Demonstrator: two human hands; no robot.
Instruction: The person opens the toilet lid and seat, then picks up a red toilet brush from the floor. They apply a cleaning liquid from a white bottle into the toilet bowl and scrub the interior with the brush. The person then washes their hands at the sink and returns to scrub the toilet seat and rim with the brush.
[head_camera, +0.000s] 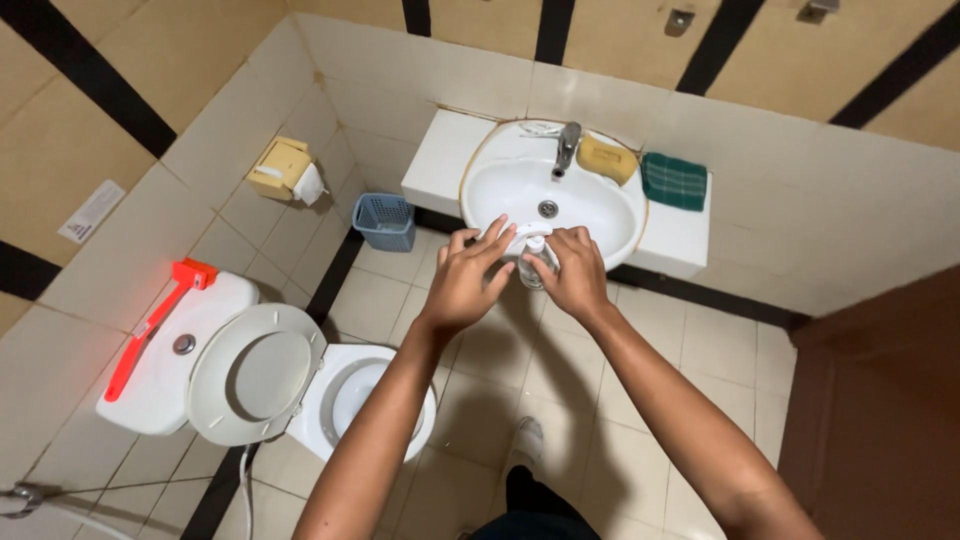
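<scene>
Fingers: the fingers (487, 240) of the left hand (462, 285) are spread and nearly straight, the tips laid against the top and near side of a small clear bottle (534, 262); the fingers of the right hand (577, 275) are curled around the bottle's other side.
Bottle: it stands roughly upright between the two hands, its white cap just visible in the gap between the fingertips, level with the front rim of the basin.
Grip: the right hand looks closed on the bottle; whether the left hand grips it or only rests on it cannot be told, since the hands cover most of it.
Forearms: both arms reach forward from the bottom of the view and converge at the bottle.
Floor: a shoe (524, 440) stands on the pale tiles below the arms.
Toilet: a white toilet (345, 395) sits to the left, its lid (255, 375) raised against the cistern (165, 385), with an orange long-handled brush (150, 325) lying across the cistern top.
Basket: a small blue basket (385, 221) stands on the floor just beside the counter's left end.
Washbasin: a white washbasin (600, 215) is set in a tiled counter just beyond the hands, with a metal tap (567, 147) at its back.
Counter: a yellow sponge (607, 158) lies right of the tap and a green cloth (674, 181) lies further right.
Wall: a yellow tissue dispenser (283, 168) is fixed to the left wall, paper hanging from it.
Door: a dark brown door (885, 400) fills the right edge.
</scene>
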